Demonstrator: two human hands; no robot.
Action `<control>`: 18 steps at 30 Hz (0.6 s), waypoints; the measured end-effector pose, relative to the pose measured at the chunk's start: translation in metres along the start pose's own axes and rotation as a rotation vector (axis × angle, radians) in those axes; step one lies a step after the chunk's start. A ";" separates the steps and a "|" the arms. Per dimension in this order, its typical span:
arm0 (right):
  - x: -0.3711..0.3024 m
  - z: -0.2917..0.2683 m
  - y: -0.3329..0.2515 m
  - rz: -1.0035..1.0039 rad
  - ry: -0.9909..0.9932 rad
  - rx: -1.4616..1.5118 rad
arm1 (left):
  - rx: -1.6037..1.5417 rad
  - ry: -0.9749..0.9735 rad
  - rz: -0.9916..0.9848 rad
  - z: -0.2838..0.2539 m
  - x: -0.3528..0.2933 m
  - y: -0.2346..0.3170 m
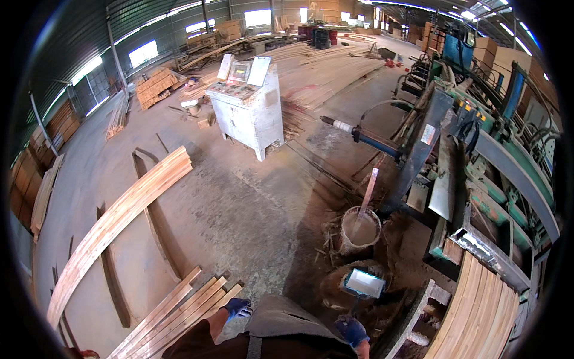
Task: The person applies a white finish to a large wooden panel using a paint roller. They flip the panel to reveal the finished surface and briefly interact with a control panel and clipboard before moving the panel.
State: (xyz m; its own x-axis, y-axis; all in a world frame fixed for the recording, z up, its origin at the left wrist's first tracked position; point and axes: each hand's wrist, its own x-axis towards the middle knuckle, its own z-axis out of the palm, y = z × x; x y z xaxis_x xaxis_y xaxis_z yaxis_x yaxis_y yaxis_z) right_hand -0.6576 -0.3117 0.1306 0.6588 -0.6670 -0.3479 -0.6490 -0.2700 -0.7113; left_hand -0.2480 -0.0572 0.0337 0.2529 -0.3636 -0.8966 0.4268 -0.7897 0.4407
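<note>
The left hand (239, 308), covered by a blue glove, was noted at the lower edge, just beside the near ends of several long, pale wooden strips (185, 311) laid side by side at lower left; its fingers were loosely extended, with nothing seen gripped. The right hand (351, 331), also gloved in blue, was held low, right of a grey cloth apron (293, 320). Its fingers were blurred, and whether anything was gripped could not be told. Just ahead of it, a flat, whitish rectangular tool head with blue edges (363, 283) was seen. Beyond that, a round, pale, crusted bucket (345, 239) was observed, with a flat wooden stick (369, 188) leaned upright inside. A long, pale wooden panel (122, 224) was laid across dark, narrow rails (112, 281) on the floor at left. More pale wooden boards (478, 308) were lined up at lower right, beside a large green and grey metal machine (499, 203). A white, paint-worn metal control cabinet (248, 122) was sited farther ahead.
</note>
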 end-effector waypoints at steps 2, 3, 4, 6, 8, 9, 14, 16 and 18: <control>-0.006 0.018 0.029 -0.059 0.039 0.088 | 0.045 -0.009 -0.017 0.003 -0.007 0.004; -0.008 0.027 0.042 -0.097 0.057 0.135 | 0.046 -0.010 -0.040 0.000 -0.006 0.005; -0.014 0.034 0.053 -0.071 0.079 0.115 | 0.074 -0.014 -0.044 0.003 -0.003 0.009; -0.025 0.045 0.075 -0.008 0.135 0.083 | 0.150 -0.030 -0.050 0.012 0.008 0.022; -0.041 0.035 0.072 -0.307 0.155 -0.262 | 0.100 -0.016 -0.053 0.019 0.018 0.025; -0.053 0.021 0.049 -0.461 0.229 -0.539 | 0.102 -0.026 -0.070 0.023 0.024 0.023; -0.076 -0.045 -0.042 0.146 0.287 -0.010 | 0.049 -0.140 0.011 0.029 0.041 0.032; -0.081 -0.067 -0.051 0.035 0.530 -0.128 | 0.086 -0.119 0.074 0.034 0.042 0.034; -0.093 -0.099 -0.069 0.148 0.667 -0.042 | 0.135 -0.159 0.060 0.028 0.045 0.035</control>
State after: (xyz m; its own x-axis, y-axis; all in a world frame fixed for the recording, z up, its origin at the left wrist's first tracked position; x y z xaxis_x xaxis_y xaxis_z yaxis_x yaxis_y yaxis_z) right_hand -0.7118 -0.3000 0.2721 0.1956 -0.9805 0.0202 -0.7372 -0.1605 -0.6564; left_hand -0.2465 -0.1151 0.0078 0.1291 -0.4769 -0.8694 0.2918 -0.8196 0.4930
